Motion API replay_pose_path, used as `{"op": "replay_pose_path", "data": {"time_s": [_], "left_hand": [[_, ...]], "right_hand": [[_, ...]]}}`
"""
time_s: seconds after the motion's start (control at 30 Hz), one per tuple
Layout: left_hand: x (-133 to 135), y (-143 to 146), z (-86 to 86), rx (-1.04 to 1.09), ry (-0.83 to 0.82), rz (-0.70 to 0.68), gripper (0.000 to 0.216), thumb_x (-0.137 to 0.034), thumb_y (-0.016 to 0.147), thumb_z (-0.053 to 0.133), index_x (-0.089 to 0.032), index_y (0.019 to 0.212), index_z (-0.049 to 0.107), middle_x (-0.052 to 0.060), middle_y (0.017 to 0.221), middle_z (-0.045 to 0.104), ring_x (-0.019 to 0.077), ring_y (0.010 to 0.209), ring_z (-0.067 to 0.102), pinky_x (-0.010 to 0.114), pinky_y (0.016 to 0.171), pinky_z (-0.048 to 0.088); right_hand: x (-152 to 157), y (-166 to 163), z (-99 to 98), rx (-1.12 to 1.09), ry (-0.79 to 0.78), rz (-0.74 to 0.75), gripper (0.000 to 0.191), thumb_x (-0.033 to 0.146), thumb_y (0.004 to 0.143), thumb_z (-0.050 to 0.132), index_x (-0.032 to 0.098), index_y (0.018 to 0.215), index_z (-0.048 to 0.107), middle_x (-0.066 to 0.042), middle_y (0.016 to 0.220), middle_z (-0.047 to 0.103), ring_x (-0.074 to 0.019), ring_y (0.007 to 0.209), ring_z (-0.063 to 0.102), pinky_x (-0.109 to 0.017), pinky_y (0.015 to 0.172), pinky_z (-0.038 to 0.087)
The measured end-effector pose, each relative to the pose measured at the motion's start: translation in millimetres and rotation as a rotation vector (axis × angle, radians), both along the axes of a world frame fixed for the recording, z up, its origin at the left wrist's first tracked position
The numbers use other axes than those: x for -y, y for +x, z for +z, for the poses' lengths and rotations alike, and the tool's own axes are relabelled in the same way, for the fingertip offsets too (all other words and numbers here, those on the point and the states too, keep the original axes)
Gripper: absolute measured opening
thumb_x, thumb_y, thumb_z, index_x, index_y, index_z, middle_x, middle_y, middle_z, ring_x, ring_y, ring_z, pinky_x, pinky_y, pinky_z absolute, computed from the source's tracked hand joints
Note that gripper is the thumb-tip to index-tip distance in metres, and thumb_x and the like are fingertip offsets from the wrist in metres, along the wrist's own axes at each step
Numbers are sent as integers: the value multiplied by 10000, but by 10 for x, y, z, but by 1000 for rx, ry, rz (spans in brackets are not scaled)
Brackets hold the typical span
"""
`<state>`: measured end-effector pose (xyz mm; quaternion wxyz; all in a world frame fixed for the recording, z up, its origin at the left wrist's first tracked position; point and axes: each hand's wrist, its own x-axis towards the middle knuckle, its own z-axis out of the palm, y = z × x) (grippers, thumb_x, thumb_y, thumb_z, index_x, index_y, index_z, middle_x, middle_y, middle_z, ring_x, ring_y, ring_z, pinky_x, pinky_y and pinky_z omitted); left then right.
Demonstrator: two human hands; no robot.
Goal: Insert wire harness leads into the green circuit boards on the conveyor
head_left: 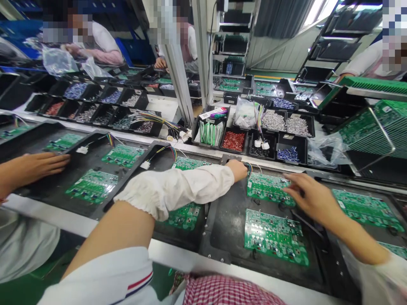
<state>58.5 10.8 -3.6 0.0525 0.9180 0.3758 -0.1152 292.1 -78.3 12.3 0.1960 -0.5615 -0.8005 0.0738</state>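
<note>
My left hand point(238, 170), below a white sleeve cover, reaches to the far left corner of a black tray point(222, 228). Its fingers are closed around a bundle of coloured wires point(249, 168); the wire end inside them is hidden. My right hand point(313, 199) hovers at the right end of the upper green circuit board point(267, 186), thumb and forefinger apart with nothing visible between them. Nearer to me in the same tray lies a second circuit board point(275, 237), with small parts along its lower edge.
A co-worker's hand point(38, 169) rests over a tray at left. Behind the trays stand bins of red parts point(233, 140), blue parts point(288, 154) and silver parts point(273, 120). Loose wires point(159, 120) lie beside them. A rack of green boards point(375, 127) stands at right.
</note>
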Motion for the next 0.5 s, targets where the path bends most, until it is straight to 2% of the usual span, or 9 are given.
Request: {"op": "replay_pose_path", "data": {"time_s": [0.07,0.13,0.2,0.27,0.3,0.37,0.43,0.5], "left_hand": [[33,50,91,-76,-21,15,235,-95,781,442,-112,777,676,164,849,640,255,864,599,337,702,444],[21,149,209,-88,-23,-2,224,-85,770,457,-123,782,677,152,830,643,252,879,594,341,731,440],[-70,373,323,13,-2,-60,216,-91,767,470,-134,832,671,148,866,636,257,929,574,363,782,425],[-238,750,396,216,-15,-65,228,-81,759,486,-130,913,647,157,974,604,264,1001,538,384,840,401],[-336,980,412,329,-56,-15,238,-66,744,508,-120,939,634,161,1025,582,259,1033,518,376,869,386],[-514,1447,408,504,-265,269,230,-38,709,561,-82,925,624,158,1070,550,248,1082,481,331,920,353],[-624,1827,377,522,-334,403,214,-124,719,595,-46,918,607,134,1024,559,259,1040,500,331,892,381],[-658,2053,339,590,-360,540,288,-297,788,526,-122,1015,552,54,1044,539,212,981,519,355,819,440]], "right_hand": [[332,489,70,17,-75,-224,320,466,740,500,223,921,604,-120,788,641,-223,649,599,-343,604,451],[714,861,51,-36,-189,-433,309,498,676,557,261,862,628,-139,785,659,-239,652,611,-350,603,448],[1062,1011,-39,-167,-378,-485,308,547,647,541,281,769,639,-125,748,666,-237,630,614,-332,563,460],[1292,961,-148,-278,-583,-431,342,556,666,513,254,765,638,-93,671,652,-234,637,613,-316,567,477],[1354,895,-195,-325,-613,-399,341,552,670,511,241,742,631,-78,658,643,-229,655,611,-307,589,485],[1395,762,-262,-404,-618,-369,343,550,663,517,223,695,617,-58,649,632,-221,660,607,-297,611,496],[1389,690,-315,-464,-582,-414,354,564,615,545,223,675,619,-61,673,643,-237,685,617,-304,629,511],[1390,689,-380,-499,-542,-504,386,586,536,582,242,703,642,-76,700,662,-281,731,630,-335,641,528]]}}
